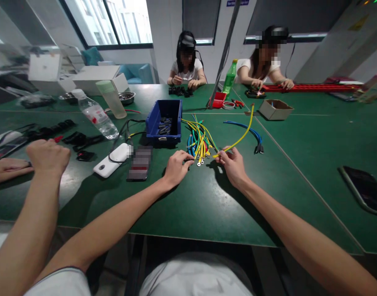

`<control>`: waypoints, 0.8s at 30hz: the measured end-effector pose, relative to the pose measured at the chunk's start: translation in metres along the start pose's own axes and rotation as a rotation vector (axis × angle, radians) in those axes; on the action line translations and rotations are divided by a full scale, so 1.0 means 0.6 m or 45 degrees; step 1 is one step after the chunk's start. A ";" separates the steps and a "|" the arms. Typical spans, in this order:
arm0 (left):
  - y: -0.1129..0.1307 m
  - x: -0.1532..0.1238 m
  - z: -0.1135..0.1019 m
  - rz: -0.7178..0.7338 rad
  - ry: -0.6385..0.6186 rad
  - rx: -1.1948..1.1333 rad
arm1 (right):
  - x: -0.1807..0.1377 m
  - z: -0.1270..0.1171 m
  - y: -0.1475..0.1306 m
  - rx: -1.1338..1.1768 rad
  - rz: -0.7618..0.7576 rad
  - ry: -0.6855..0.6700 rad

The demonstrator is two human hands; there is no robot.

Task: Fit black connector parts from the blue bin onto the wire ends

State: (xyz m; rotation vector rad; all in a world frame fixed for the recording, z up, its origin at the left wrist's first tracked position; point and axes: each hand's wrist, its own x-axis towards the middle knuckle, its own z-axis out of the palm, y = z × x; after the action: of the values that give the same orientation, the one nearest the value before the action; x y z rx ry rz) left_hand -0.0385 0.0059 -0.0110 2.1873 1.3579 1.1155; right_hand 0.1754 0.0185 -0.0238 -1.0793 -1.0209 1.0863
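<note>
A yellow wire [246, 132] is pinched between the thumb and fingers of my right hand [234, 166], its long end curving up and away to the right. My left hand [177, 167] is closed around a small black piece [189, 159], mostly covered by the fingers. Between and just beyond both hands lies a bundle of yellow, green and blue wires [202, 144], with metal ring terminals at the near ends. Behind the bundle stands a blue bin [164, 139] holding several black sleeve-like pieces [165, 126]. Blue wires [246, 128] with black ends lie to the right.
Left of my hands lie a dark phone [139, 164] and a white power bank [112, 161] with a cable. A water bottle [97, 115] leans nearby; a neighbour's fist [49, 156] is far left. Across the green table [188, 201], two people work near a cardboard box [275, 110].
</note>
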 end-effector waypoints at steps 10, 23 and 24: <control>0.003 -0.002 0.005 -0.034 -0.036 -0.088 | -0.012 0.014 -0.006 0.036 0.046 -0.100; 0.007 -0.004 0.006 0.017 -0.058 -0.073 | -0.016 0.017 -0.002 0.174 0.064 -0.081; 0.007 -0.004 0.006 0.027 -0.056 -0.066 | -0.015 0.016 -0.002 0.163 0.055 -0.067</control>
State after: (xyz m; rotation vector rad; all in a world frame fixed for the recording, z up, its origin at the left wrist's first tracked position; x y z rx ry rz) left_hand -0.0337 0.0022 -0.0115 2.1810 1.2760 1.0912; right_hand 0.1647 0.0111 -0.0219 -0.9777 -0.9599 1.2043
